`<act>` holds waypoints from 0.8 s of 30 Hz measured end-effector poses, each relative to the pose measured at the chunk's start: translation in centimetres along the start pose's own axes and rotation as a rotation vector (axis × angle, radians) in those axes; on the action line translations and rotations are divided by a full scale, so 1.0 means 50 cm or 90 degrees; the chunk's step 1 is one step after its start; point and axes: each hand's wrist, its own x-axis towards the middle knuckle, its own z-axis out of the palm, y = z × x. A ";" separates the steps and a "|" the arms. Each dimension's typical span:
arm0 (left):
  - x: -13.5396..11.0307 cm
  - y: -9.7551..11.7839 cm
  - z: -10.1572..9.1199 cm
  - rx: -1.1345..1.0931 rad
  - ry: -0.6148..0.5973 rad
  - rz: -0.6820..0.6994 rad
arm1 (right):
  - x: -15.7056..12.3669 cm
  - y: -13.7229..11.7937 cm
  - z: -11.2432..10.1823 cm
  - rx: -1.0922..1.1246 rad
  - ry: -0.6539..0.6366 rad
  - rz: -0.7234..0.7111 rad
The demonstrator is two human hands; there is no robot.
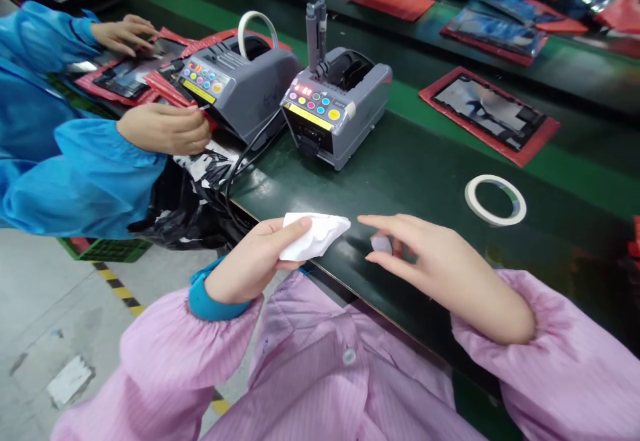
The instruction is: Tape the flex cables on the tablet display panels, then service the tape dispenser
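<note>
My left hand [253, 261] is closed on a crumpled white cloth [315, 233] at the near edge of the dark green table [430, 174]. My right hand [425, 254] hovers just right of the cloth, index finger stretched toward it, with a small pale piece [383, 244] pinched between thumb and fingers; I cannot make out what it is. Both arms wear pink sleeves, and a blue band circles my left wrist. A grey tape dispenser [337, 104] with coloured buttons stands beyond the hands.
A second grey dispenser [240, 81] carries a tape roll, its black cable running off the table edge. A loose white tape ring [495, 199] lies at right. Red trays with dark screens [490, 114] sit on the green belt. A co-worker in blue sleeves [75, 168] works at left.
</note>
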 end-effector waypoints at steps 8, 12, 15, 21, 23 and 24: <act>0.024 -0.008 0.020 -0.055 -0.008 -0.030 | -0.041 0.055 -0.026 0.471 0.115 0.182; 0.044 -0.013 0.037 -0.062 0.000 -0.047 | -0.069 0.093 -0.008 0.599 0.193 0.246; 0.062 -0.021 0.052 -0.058 -0.021 -0.056 | -0.094 0.121 0.001 0.617 0.209 0.313; 0.086 -0.045 0.115 -0.027 -0.066 -0.012 | -0.132 0.106 -0.012 0.509 0.239 0.287; 0.085 -0.051 0.144 -0.059 -0.120 -0.027 | -0.137 0.083 -0.027 0.427 0.245 0.243; 0.082 -0.052 0.158 -0.086 -0.151 -0.037 | -0.138 0.071 -0.036 0.369 0.237 0.216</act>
